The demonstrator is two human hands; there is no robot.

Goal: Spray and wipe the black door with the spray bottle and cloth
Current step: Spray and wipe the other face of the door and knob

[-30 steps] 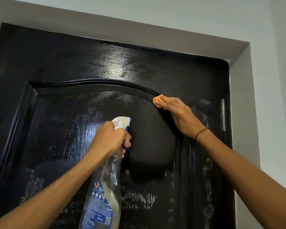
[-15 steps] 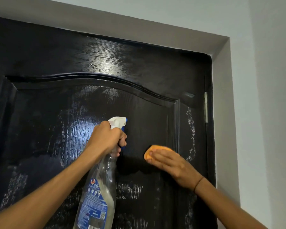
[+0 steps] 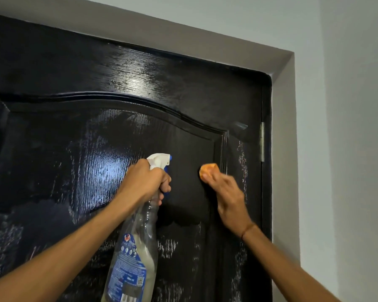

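Observation:
The black door [image 3: 79, 66] fills most of the view, glossy, with a raised arched panel and white foam streaks on its lower part. My left hand [image 3: 146, 182] grips the neck of a clear spray bottle [image 3: 135, 253] with a white head and blue nozzle, which points at the door's panel. My right hand [image 3: 225, 192] presses an orange cloth [image 3: 208, 168] flat against the panel near its right moulding. Only the cloth's top edge shows above my fingers. A dull wiped patch lies between the two hands.
A grey door frame [image 3: 282, 149] runs along the top and right of the door, with a metal hinge [image 3: 262, 141] on the right edge. A pale wall [image 3: 347, 149] lies to the right.
My right hand with the cloth swept down from the panel's arched moulding, then back up and to the right. The left hand kept the bottle in place.

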